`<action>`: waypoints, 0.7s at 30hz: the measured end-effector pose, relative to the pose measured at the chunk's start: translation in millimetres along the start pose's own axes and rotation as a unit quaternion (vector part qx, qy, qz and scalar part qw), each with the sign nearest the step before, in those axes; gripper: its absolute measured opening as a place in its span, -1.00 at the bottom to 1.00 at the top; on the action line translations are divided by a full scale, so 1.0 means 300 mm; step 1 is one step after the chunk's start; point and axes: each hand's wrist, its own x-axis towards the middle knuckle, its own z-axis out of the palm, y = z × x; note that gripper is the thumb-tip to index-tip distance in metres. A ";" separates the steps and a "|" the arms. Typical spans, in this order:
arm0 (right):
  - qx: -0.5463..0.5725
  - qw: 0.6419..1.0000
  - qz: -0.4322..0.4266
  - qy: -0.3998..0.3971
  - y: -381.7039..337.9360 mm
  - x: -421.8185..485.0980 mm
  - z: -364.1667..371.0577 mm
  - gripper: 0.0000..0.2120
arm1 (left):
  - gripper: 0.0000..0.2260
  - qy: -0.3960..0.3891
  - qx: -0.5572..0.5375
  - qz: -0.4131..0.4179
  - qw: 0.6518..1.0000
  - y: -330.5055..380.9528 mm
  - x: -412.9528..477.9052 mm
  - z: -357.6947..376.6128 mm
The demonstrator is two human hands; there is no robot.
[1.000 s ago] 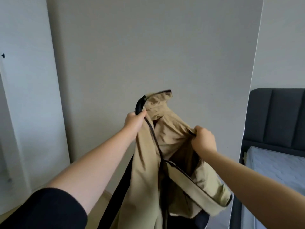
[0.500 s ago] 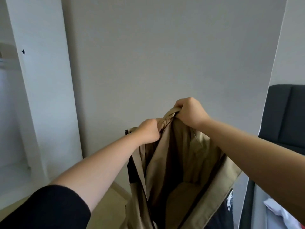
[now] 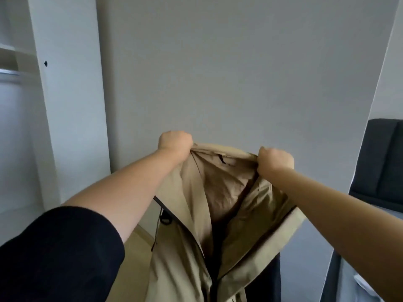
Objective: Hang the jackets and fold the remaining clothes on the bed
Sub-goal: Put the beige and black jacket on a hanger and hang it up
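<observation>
Both hands clench the tan jacket (image 3: 218, 214) at its collar; left hand (image 3: 174, 142) and right hand (image 3: 275, 160) spread apart.

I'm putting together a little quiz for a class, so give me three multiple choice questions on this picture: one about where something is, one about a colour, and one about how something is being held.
1. Where is the dark headboard relative to the jacket?
A. To its left
B. To its right
C. Straight above it

2. What colour is the jacket?
A. Beige
B. Red
C. White

3. How is the jacket held?
A. By one hand only
B. It lies loose, untouched
C. By both hands at its top edge

Answers:
1 B: the headboard stands at the right edge of the view, past the jacket.
2 A: its cloth is beige, with some dark trim.
3 C: the left hand and the right hand each grip the top edge in a fist.
</observation>
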 end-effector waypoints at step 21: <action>0.380 0.907 0.176 -0.035 -0.123 -0.040 0.155 -0.85 | -0.74 -0.146 -0.243 -0.128 0.951 -0.102 -0.079 0.088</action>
